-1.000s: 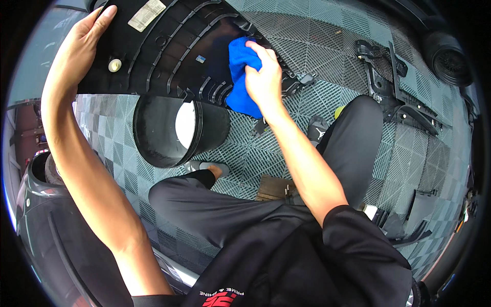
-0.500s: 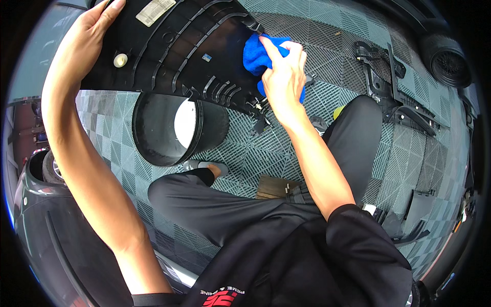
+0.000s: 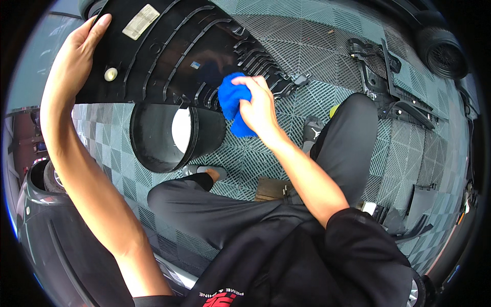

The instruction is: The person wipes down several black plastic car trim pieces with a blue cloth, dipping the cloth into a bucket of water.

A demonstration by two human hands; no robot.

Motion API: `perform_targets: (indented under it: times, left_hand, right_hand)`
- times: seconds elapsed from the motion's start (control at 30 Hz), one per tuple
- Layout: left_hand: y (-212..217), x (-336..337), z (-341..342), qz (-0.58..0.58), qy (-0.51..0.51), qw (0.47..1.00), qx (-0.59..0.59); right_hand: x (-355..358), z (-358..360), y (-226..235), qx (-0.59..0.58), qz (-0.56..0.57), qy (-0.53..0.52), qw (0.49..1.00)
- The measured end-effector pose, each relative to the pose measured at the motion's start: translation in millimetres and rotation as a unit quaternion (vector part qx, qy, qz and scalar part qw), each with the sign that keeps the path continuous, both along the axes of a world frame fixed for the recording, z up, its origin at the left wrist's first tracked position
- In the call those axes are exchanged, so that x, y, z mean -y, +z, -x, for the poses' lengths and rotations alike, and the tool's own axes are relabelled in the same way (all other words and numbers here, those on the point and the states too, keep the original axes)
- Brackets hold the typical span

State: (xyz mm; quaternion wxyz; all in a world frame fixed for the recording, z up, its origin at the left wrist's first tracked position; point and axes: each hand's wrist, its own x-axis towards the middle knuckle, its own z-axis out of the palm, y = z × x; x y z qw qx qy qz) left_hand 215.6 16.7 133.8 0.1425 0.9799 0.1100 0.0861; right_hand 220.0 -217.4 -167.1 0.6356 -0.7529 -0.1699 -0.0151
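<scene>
A large black plastic trim panel (image 3: 169, 56) with raised ribs, a pale label and a cream round clip is held up in front of me. At its upper left edge my left hand (image 3: 84, 43) grips it, thumb on the ribbed face and the fingers hidden behind. My right hand (image 3: 258, 105) is closed round a bright blue cloth (image 3: 235, 100), which touches the panel near its lower edge. Part of the cloth hangs below the fingers. The panel's narrow end, with clips and a bracket, reaches right past my right hand.
A black bucket (image 3: 209, 133) with something white inside stands below the panel. More black trim parts (image 3: 381, 82) lie on the grey tiled floor to the right. A wooden block (image 3: 270, 189) is between my legs. Dark car bodywork (image 3: 56, 240) rises at the left.
My right hand and the blue cloth have moved left and down from the panel's right edge to its lower edge. The panel has shifted slightly left and tilted, with my left hand still on it.
</scene>
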Motion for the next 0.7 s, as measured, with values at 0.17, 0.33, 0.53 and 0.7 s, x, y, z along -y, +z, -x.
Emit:
perform_targets:
  times: [0.17,0.33,0.53,0.7]
  left_hand:
    - [-0.7,-4.1,-1.2,0.04,-0.014,0.999,-0.008]
    - [1.3,5.0,3.8,0.002,0.007,1.0,-0.018]
    - [-0.1,10.7,6.4,-0.003,0.001,1.0,0.003]
    - [0.1,2.8,7.3,0.014,0.004,1.0,0.0]
  right_hand:
    - [13.8,-6.2,-21.4,-0.106,-0.071,-0.112,0.985]
    - [0.4,-41.2,-9.2,0.027,-0.022,-0.128,0.991]
    - [17.0,-28.8,-9.9,0.034,0.009,-0.056,0.998]
    - [19.7,-25.0,-0.1,0.117,-0.111,-0.229,0.96]
